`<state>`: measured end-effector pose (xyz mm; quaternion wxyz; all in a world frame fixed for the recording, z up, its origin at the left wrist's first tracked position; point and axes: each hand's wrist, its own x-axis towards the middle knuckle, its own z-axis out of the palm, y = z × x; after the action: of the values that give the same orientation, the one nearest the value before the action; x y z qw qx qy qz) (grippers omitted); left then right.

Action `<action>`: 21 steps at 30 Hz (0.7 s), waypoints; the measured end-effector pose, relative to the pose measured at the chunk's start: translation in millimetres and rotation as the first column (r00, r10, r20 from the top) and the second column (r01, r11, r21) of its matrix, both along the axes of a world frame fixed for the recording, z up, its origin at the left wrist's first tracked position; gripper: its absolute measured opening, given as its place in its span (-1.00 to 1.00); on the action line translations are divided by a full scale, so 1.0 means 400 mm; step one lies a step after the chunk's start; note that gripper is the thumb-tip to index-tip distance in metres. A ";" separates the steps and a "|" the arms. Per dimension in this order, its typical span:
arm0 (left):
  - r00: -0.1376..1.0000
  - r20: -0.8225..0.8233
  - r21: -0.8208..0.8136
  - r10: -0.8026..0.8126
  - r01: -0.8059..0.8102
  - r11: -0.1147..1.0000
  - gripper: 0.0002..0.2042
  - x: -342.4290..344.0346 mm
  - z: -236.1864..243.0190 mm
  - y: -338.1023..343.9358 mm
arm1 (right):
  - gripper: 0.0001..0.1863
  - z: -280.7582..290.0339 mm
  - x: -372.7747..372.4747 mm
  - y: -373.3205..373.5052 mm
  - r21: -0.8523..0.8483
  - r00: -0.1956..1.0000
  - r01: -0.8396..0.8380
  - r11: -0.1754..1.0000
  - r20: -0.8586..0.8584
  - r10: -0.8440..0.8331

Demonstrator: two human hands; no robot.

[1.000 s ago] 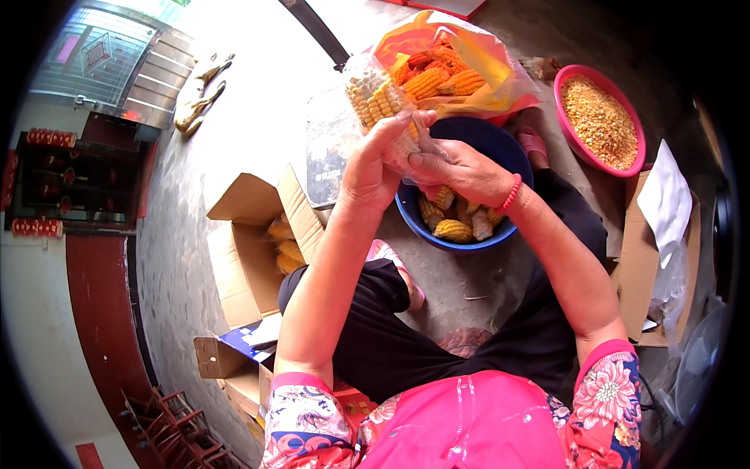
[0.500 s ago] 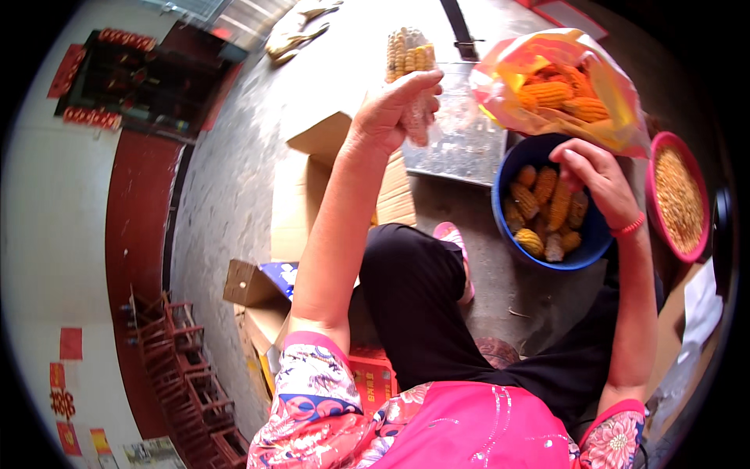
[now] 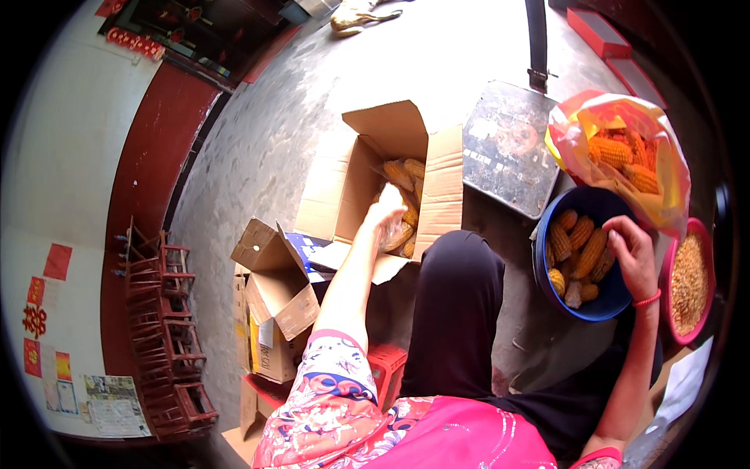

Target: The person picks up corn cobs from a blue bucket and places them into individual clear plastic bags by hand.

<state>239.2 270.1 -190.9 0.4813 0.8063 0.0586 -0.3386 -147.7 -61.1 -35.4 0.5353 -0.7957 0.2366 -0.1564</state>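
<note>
My left hand [image 3: 388,209] reaches into an open cardboard box [image 3: 441,180] holding bagged corn cobs [image 3: 401,172]; its fingers are closed on a bagged cob, partly hidden. My right hand [image 3: 633,246], with a red bead bracelet, hovers at the right side of a blue bucket [image 3: 545,254] of corn cobs [image 3: 576,258], fingers loosely curved and open, holding nothing I can see. Behind the bucket stands a pink-yellow sack [image 3: 668,156] full of orange cobs. A pink basin [image 3: 687,285] of loose kernels sits at the right.
A dark metal platform [image 3: 500,148] with a post lies beyond the box. More cardboard boxes [image 3: 269,297] and a red stool [image 3: 384,367] are by my left leg. Stacked wooden stools [image 3: 164,328] line the left wall. An animal [image 3: 355,17] lies at the back.
My left hand has come down from the raised position with the bagged cob into the cardboard box. My right hand has let go and moved right to the bucket. The view has turned left.
</note>
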 end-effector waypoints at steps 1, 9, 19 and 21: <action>0.997 0.076 0.052 -0.015 0.011 0.999 -0.64 0.008 -0.049 0.030 | -0.94 0.006 0.007 0.008 -0.024 0.999 -0.012 1.000 -0.032 0.011; 0.993 -0.115 -0.033 -0.034 0.030 0.999 -0.70 0.018 -0.169 0.034 | -0.92 -0.006 0.033 0.036 -0.256 0.990 -0.120 0.959 -0.110 0.094; 0.994 -0.043 -0.196 -0.097 0.087 0.977 -0.72 -0.076 0.035 -0.081 | -0.91 -0.036 -0.028 -0.039 -0.488 0.983 -0.182 0.854 -0.124 0.138; 0.995 -0.049 -0.160 -0.085 0.076 0.984 -0.72 -0.055 0.011 -0.039 | -0.90 -0.023 -0.036 -0.041 -0.516 0.991 -0.107 0.850 -0.123 0.050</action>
<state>217.1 254.6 -186.4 0.5276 0.7577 0.0123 -0.3839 -162.0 -77.4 -44.5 0.2922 -0.9270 0.1804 -0.1508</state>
